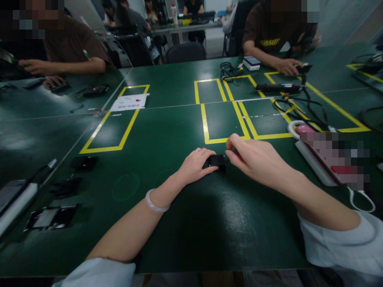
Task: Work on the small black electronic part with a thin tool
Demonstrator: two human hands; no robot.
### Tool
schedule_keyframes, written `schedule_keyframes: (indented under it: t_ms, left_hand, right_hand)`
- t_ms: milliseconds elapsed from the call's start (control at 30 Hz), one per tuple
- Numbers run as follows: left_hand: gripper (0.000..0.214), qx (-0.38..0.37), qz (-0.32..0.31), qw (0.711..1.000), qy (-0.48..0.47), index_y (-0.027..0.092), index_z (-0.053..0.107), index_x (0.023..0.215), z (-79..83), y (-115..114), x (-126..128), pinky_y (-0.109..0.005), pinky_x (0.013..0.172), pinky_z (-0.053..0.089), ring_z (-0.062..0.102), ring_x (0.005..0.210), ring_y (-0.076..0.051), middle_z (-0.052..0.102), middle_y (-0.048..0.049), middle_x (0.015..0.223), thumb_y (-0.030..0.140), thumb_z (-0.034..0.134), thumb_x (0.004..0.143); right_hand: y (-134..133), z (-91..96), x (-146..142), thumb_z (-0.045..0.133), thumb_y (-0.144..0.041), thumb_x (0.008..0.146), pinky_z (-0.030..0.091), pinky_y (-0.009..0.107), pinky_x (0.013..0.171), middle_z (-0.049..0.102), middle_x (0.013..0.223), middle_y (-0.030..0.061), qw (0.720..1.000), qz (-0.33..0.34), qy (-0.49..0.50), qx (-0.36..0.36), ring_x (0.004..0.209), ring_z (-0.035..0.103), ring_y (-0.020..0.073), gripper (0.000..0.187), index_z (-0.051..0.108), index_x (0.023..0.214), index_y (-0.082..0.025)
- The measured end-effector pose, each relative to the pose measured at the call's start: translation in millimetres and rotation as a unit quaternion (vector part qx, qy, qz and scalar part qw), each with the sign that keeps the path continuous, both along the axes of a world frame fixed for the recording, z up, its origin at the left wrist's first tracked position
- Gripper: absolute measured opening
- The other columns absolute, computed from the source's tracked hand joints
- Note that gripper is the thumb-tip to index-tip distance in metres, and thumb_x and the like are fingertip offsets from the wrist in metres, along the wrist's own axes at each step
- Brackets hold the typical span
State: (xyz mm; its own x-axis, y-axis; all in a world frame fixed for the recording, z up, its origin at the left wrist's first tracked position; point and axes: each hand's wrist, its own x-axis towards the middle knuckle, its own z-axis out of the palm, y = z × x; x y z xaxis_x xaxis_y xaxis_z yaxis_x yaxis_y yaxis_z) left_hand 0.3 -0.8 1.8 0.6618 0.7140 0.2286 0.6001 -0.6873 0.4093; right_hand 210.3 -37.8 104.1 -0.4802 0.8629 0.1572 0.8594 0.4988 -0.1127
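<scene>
A small black block-like part (217, 160) rests on the green table, with the thumb and fingers of my left hand (196, 165) closed around its left side. Just to the right, my right hand (254, 157) is held with its fingers curled in a pinch. Whatever sits between those fingertips is hidden; a thin dark tip seems to show between them and the part. At the left lie a black part (83, 162), a cluster of black pieces (66, 187) and a black frame with a silvery middle (50, 217).
Yellow tape (226, 139) marks rectangles on the green table (167, 131). A paper sheet (130, 102) lies at the back left. To the right are a pink pouch (326, 153), cables (317, 113) and a black pen-shaped tool (278, 87). Two people work across the table.
</scene>
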Motion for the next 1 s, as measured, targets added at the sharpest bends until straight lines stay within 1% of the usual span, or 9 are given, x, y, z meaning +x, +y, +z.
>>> schedule_keyframes:
  t_ms: [100,233,433,533,667,733,833,933,1000]
  left_hand:
    - [0.038,-0.004,0.0,1.0,-0.001,0.021,0.053,0.117,-0.5,0.0,0.1,-0.039,0.088,0.045,0.054,0.1,-0.024,0.061,-0.0076,0.111,0.049,0.052,0.092]
    - [0.039,-0.005,0.003,1.0,-0.001,0.021,0.053,0.117,0.3,-0.1,0.4,-0.039,0.087,0.045,0.054,0.099,-0.024,0.061,-0.0077,0.11,0.05,0.052,0.091]
    - [0.038,0.003,0.001,1.0,-0.001,0.019,0.052,0.115,1.7,-0.5,0.3,-0.038,0.085,0.046,0.055,0.098,-0.024,0.061,-0.0078,0.11,0.048,0.052,0.092]
    - [0.038,0.0,0.002,1.0,-0.002,0.019,0.052,0.116,0.9,-0.4,0.3,-0.038,0.086,0.045,0.055,0.098,-0.024,0.061,-0.0078,0.11,0.049,0.052,0.092]
    - [0.04,-0.006,-0.003,1.0,0.003,0.02,0.053,0.118,-0.2,0.0,0.1,-0.039,0.087,0.045,0.054,0.1,-0.024,0.06,-0.0082,0.111,0.05,0.051,0.092]
    - [0.04,-0.004,-0.001,1.0,0.004,0.019,0.052,0.117,0.1,0.1,0.0,-0.039,0.087,0.045,0.054,0.099,-0.024,0.06,-0.0082,0.111,0.05,0.051,0.092]
    - [0.039,-0.001,-0.001,1.0,0.004,0.019,0.052,0.115,1.4,-0.2,0.3,-0.038,0.086,0.045,0.054,0.098,-0.024,0.061,-0.0082,0.11,0.05,0.052,0.091]
    - [0.039,-0.001,-0.002,1.0,0.0,0.019,0.052,0.115,2.0,-0.4,0.6,-0.038,0.086,0.045,0.055,0.098,-0.024,0.061,-0.008,0.109,0.05,0.052,0.091]
    - [0.038,-0.001,0.0,1.0,-0.001,0.02,0.053,0.115,1.3,-0.3,0.5,-0.038,0.086,0.045,0.055,0.097,-0.024,0.061,-0.0077,0.108,0.049,0.052,0.091]
  right_hand:
    - [0.9,0.6,-0.1,0.037,-0.042,0.096,0.026,0.027,0.052,0.064,0.072,0.0016,1.0,0.0,-0.014,-0.007,0.064,0.061,0.0183,0.025,0.049,0.093,-0.02]
    - [2.2,-1.8,0.2,0.037,-0.035,0.096,0.025,0.027,0.051,0.065,0.071,0.0016,1.0,-0.01,-0.024,-0.003,0.061,0.06,0.0177,0.021,0.05,0.096,-0.02]
    - [2.0,-6.0,0.9,0.035,-0.029,0.095,0.027,0.026,0.052,0.065,0.074,0.0016,1.0,-0.008,-0.003,0.021,0.06,0.06,0.0167,0.018,0.047,0.103,-0.018]
    - [1.4,-3.1,0.1,0.037,-0.032,0.095,0.028,0.026,0.053,0.065,0.075,0.002,1.0,-0.005,-0.003,0.023,0.061,0.06,0.0172,0.018,0.048,0.101,-0.018]
    - [1.8,-0.1,-0.5,0.037,-0.038,0.096,0.026,0.027,0.053,0.066,0.074,0.0034,0.999,-0.005,-0.031,0.008,0.064,0.061,0.019,0.023,0.05,0.095,-0.019]
    - [2.2,-1.0,-0.3,0.035,-0.034,0.096,0.025,0.027,0.053,0.065,0.074,0.0036,0.999,-0.017,-0.044,0.011,0.064,0.061,0.0192,0.022,0.05,0.095,-0.019]
    - [2.2,-3.6,0.1,0.035,-0.029,0.095,0.025,0.027,0.053,0.065,0.073,0.0023,0.999,-0.017,-0.034,0.025,0.061,0.06,0.018,0.019,0.05,0.1,-0.018]
    - [1.4,-4.0,0.4,0.038,-0.028,0.093,0.027,0.027,0.054,0.064,0.074,0.0018,0.999,-0.01,-0.014,0.031,0.062,0.06,0.0172,0.017,0.049,0.103,-0.018]
    - [0.9,-2.6,0.3,0.039,-0.03,0.094,0.027,0.027,0.054,0.065,0.076,0.0022,1.0,-0.004,-0.008,0.028,0.064,0.061,0.0172,0.017,0.049,0.101,-0.018]
